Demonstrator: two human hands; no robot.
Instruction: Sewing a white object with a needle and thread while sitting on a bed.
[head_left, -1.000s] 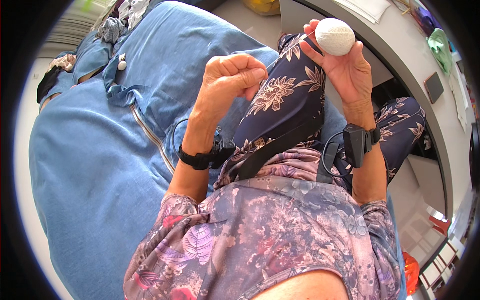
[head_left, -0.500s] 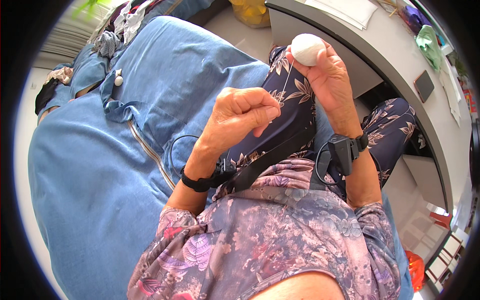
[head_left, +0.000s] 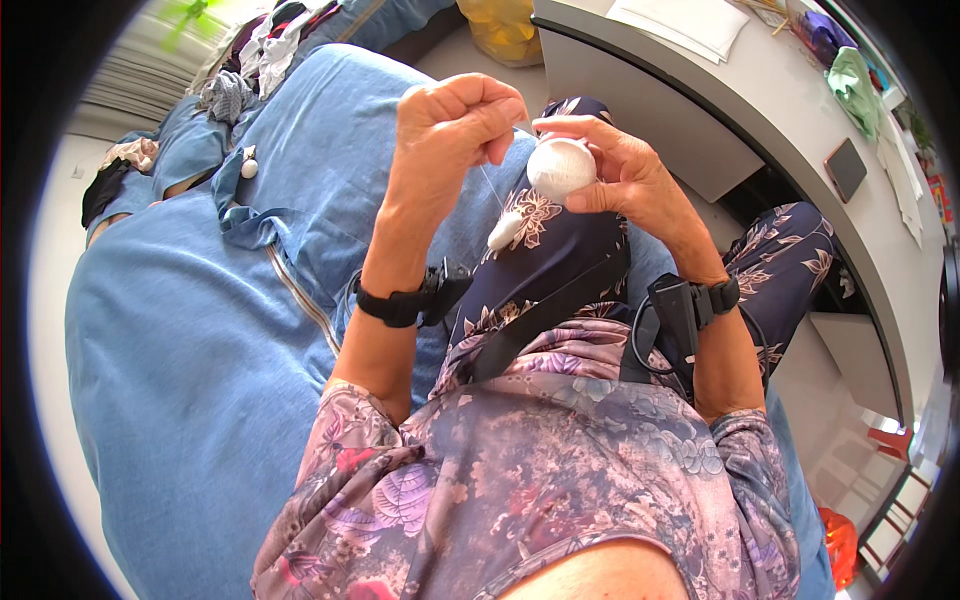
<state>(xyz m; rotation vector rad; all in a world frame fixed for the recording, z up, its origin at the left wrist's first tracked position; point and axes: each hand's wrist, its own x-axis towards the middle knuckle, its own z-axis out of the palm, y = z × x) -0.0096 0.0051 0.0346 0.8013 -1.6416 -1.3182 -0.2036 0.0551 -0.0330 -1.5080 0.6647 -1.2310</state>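
My right hand [head_left: 628, 172] curls its fingers and thumb around a white ball [head_left: 561, 169] that looks like wound thread. Up beside it on the left, my left hand [head_left: 452, 128] is closed with thumb and index finger pinched together. A fine white thread [head_left: 489, 184] runs down from those fingers to a small, elongated white piece [head_left: 505, 231] over my dark floral trouser leg. Whether that piece rests on the leg or hangs from the thread, I cannot tell. Black devices are strapped on both wrists.
A blue cloth cover [head_left: 190, 370] spreads at the left, with clothes [head_left: 268, 55] heaped at its far end. The grey-white desk [head_left: 790, 110] curves along the right, bearing a phone [head_left: 846, 170], papers [head_left: 680, 22] and a green cloth [head_left: 853, 88]. A yellow bag [head_left: 500, 32] stands beyond.
My left hand has gone up and slightly left. The right hand has come lower and to the left with the ball, turning it. The small white piece now shows below them.
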